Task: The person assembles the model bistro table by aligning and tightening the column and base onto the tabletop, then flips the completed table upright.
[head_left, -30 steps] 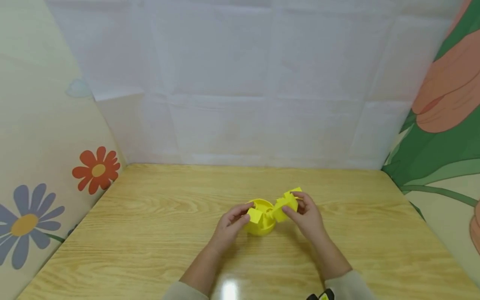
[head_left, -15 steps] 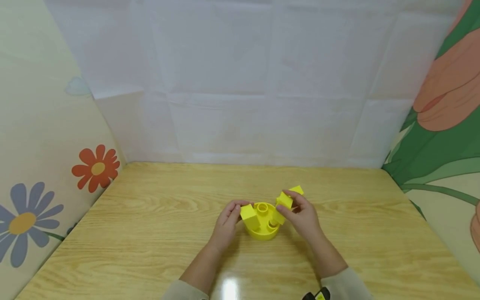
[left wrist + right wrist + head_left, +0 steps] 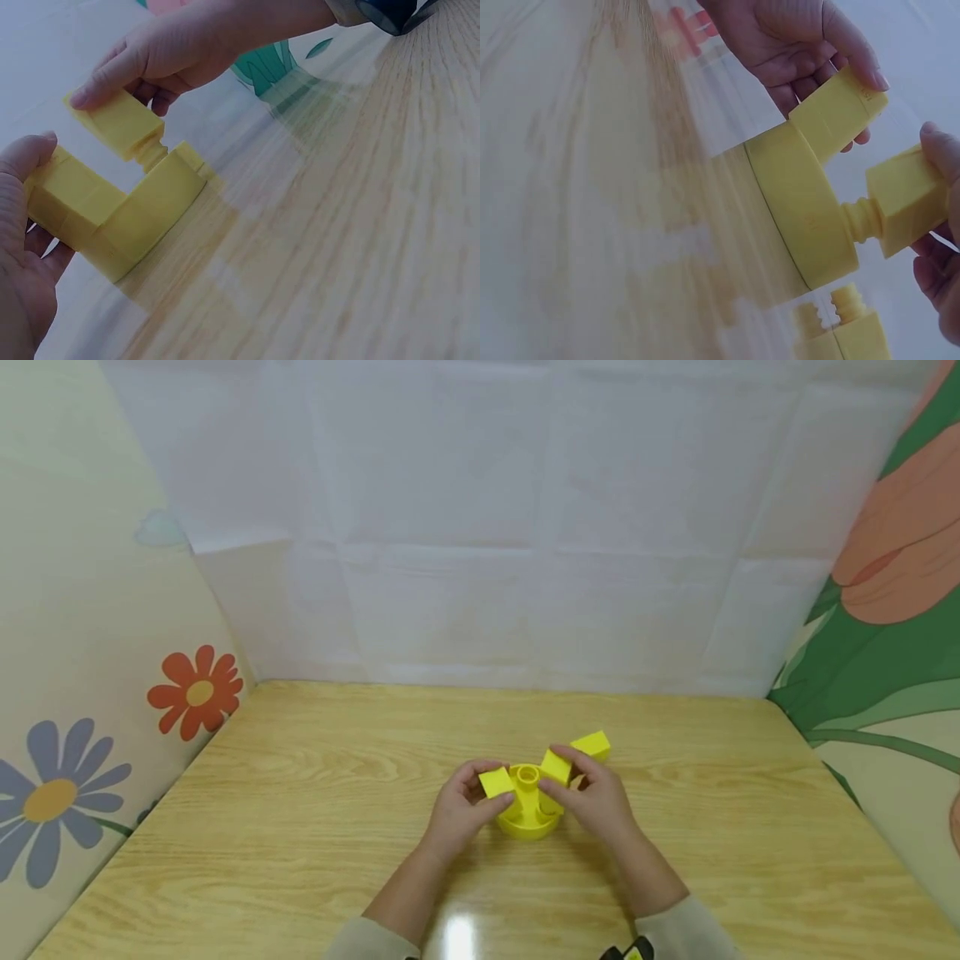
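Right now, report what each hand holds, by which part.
Left hand: yellow rectangular plastic block, near its top. Right hand: yellow plastic block with exposed thread, near its top.

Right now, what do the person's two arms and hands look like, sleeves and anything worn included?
The bare left hand and bare right hand show no gloves or rings. The plain, light beige left sleeve has a matching right sleeve. Beside the right cuff is a black object with a yellowish marking, cut off by the head picture's edge.
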Action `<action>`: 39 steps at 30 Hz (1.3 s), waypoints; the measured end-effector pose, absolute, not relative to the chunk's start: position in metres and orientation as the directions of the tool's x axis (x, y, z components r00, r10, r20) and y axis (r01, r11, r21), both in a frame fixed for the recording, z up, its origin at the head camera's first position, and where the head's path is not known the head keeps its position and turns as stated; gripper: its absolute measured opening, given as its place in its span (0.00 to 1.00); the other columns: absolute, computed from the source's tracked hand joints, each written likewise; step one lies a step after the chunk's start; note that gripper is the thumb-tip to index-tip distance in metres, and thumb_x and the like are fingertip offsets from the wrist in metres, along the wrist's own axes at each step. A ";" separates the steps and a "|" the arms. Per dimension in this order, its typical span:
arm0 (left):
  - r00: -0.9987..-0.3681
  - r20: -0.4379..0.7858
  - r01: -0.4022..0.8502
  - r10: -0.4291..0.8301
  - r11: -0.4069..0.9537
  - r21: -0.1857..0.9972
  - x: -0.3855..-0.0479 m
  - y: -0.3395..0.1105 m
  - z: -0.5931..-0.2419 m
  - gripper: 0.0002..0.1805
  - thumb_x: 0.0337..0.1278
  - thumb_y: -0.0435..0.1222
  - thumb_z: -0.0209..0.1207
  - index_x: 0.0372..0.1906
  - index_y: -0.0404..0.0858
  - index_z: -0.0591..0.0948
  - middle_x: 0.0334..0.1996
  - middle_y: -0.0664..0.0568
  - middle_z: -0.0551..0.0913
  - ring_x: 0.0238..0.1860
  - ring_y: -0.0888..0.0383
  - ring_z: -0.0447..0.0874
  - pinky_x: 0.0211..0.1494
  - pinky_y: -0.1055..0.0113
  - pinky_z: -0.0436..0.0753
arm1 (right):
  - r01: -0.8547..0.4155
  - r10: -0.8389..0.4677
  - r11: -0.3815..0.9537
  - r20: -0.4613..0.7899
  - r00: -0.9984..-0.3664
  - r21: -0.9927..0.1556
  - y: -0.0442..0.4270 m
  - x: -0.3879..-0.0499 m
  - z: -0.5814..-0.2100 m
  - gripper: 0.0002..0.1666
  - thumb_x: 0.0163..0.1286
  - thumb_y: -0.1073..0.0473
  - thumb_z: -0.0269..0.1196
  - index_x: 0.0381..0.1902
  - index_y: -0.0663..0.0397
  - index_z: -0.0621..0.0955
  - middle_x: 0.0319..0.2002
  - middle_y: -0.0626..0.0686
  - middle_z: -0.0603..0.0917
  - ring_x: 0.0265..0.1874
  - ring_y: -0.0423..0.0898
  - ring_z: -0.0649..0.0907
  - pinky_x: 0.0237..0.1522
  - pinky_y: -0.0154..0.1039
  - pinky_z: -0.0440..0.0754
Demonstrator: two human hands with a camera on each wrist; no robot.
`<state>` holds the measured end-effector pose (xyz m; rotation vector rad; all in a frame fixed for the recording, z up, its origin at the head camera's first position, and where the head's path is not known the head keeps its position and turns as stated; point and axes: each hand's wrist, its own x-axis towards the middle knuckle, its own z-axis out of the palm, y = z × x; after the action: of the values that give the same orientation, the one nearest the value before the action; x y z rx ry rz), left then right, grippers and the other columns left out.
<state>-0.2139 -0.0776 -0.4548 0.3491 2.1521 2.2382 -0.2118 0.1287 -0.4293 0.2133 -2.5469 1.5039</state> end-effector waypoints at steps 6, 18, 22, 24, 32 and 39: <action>-0.978 0.132 0.126 0.163 -0.046 0.991 -0.214 -0.077 -0.454 0.22 0.53 0.25 0.66 0.55 0.31 0.77 0.58 0.36 0.80 0.48 0.59 0.81 0.49 0.75 0.81 | -0.266 -0.079 0.543 0.266 -0.961 -0.796 0.125 -0.213 -0.431 0.30 0.58 0.52 0.73 0.58 0.51 0.81 0.36 0.49 0.84 0.34 0.42 0.76 0.30 0.30 0.73; -0.977 0.151 0.145 0.154 -0.049 0.988 -0.214 -0.075 -0.456 0.22 0.52 0.24 0.66 0.54 0.31 0.77 0.57 0.35 0.81 0.47 0.60 0.82 0.49 0.75 0.81 | -0.260 -0.084 0.571 0.259 -0.962 -0.779 0.123 -0.211 -0.432 0.29 0.61 0.52 0.71 0.60 0.52 0.80 0.38 0.50 0.84 0.32 0.42 0.74 0.30 0.30 0.73; -0.977 0.147 0.141 0.152 -0.048 0.989 -0.214 -0.075 -0.455 0.22 0.52 0.25 0.66 0.54 0.31 0.77 0.57 0.36 0.81 0.48 0.59 0.82 0.50 0.75 0.81 | -0.331 -0.145 0.557 0.303 -0.942 -0.761 0.129 -0.210 -0.437 0.25 0.67 0.56 0.64 0.61 0.53 0.79 0.40 0.51 0.82 0.29 0.39 0.71 0.30 0.29 0.72; -0.978 0.142 0.136 0.153 -0.045 0.990 -0.214 -0.075 -0.455 0.22 0.52 0.25 0.66 0.54 0.31 0.77 0.57 0.37 0.81 0.49 0.58 0.82 0.50 0.75 0.81 | -0.370 -0.173 0.544 0.331 -0.928 -0.753 0.131 -0.210 -0.438 0.24 0.68 0.58 0.61 0.62 0.53 0.78 0.39 0.52 0.81 0.30 0.38 0.71 0.31 0.29 0.72; -0.979 0.127 0.123 0.159 -0.037 0.992 -0.214 -0.075 -0.454 0.22 0.53 0.26 0.66 0.54 0.32 0.77 0.57 0.38 0.81 0.49 0.58 0.82 0.50 0.75 0.81 | -0.381 -0.256 0.500 0.287 -0.923 -0.778 0.131 -0.212 -0.438 0.26 0.73 0.58 0.55 0.68 0.50 0.72 0.61 0.55 0.78 0.40 0.43 0.73 0.41 0.33 0.74; -0.979 0.126 0.123 0.163 -0.033 0.992 -0.213 -0.076 -0.454 0.22 0.53 0.26 0.66 0.54 0.32 0.77 0.57 0.38 0.81 0.48 0.58 0.82 0.49 0.74 0.81 | -0.245 -0.238 0.381 0.161 -0.958 -0.892 0.128 -0.213 -0.436 0.24 0.74 0.59 0.53 0.67 0.53 0.71 0.59 0.58 0.78 0.49 0.47 0.76 0.50 0.37 0.78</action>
<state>-0.2135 -0.0757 -0.4536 0.3196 2.1648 2.2144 -0.2134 0.1275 -0.4361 0.4549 -2.6049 1.6838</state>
